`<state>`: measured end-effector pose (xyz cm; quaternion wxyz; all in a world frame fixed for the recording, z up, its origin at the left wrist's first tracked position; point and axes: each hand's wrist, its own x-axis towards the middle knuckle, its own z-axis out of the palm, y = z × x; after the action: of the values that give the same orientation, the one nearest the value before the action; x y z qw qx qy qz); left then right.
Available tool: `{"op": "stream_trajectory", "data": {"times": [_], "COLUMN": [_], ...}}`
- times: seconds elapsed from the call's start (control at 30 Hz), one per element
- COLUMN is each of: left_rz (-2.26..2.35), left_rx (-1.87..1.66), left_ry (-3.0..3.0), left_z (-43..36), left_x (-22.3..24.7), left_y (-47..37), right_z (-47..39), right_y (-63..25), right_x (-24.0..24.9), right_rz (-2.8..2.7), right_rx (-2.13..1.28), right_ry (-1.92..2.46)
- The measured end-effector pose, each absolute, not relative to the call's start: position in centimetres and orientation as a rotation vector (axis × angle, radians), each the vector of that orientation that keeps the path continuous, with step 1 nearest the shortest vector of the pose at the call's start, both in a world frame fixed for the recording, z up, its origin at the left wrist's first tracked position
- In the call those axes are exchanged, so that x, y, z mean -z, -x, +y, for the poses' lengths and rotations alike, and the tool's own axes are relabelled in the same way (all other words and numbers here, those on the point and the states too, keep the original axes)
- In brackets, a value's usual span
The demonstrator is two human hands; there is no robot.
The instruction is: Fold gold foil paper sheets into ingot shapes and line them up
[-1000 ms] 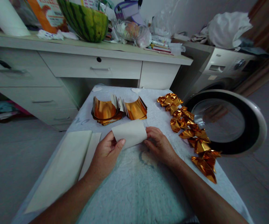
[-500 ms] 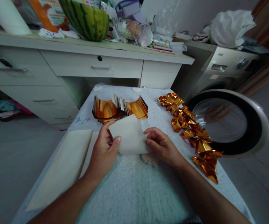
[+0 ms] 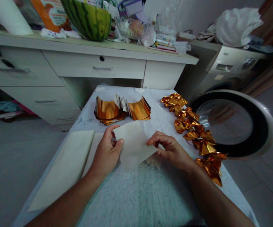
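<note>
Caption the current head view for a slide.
Two bare hands, left and right, hold a pale paper sheet above a cloth-covered table, near folded gold-foil pieces.

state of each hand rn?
Left hand: closed on the pale sheet's left side.
Right hand: fingers at the sheet's right corner, apparently pinching it.

On the pale cloth-covered table (image 3: pixel 145 198), curved gold foil stacks (image 3: pixel 107 110) lie far back, folded gold foil pieces (image 3: pixel 204 147) right, flat white paper sheets (image 3: pixel 64 164) left.

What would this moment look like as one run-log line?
left hand: grips white sheet | right hand: at sheet's right corner | beyond: curved gold sheets | right: folded gold pieces
</note>
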<state>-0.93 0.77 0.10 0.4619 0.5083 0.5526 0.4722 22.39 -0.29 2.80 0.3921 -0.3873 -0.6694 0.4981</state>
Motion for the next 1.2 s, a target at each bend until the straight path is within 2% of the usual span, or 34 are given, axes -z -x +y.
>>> {"op": "stream_trajectory", "data": {"times": [0.23,0.4,0.67,0.9,1.07,1.2], "left_rz": [1.275,1.133,0.968,0.948,0.976,0.872], "left_rx": [-1.131,-1.055,-0.957,-0.889,-1.052,-0.898], "left_ry": [-1.274,-1.229,-1.161,-1.142,-1.113,-1.257], "left_z": [0.5,0.6,0.0,-0.2,-0.6,-0.7], "left_x": [-0.5,-0.7,-1.3,-1.1,-1.1,-1.8], "left_y": [0.9,0.9,0.5,0.9,1.6,1.4], "right_z": [-0.1,0.1,0.5,0.5,0.6,0.5], "right_y": [-22.5,-22.0,-21.1,-20.0,-19.6,-19.6], "right_x": [-3.0,-2.2,-0.3,-0.6,-0.8,-0.7], "right_rz": [-1.827,-1.707,-1.304,-1.193,-1.130,-1.137], "right_rx": [-1.149,-1.077,-1.280,-1.330,-1.357,-1.352], "right_ry": [1.005,1.107,1.050,1.103,1.038,1.051]}}
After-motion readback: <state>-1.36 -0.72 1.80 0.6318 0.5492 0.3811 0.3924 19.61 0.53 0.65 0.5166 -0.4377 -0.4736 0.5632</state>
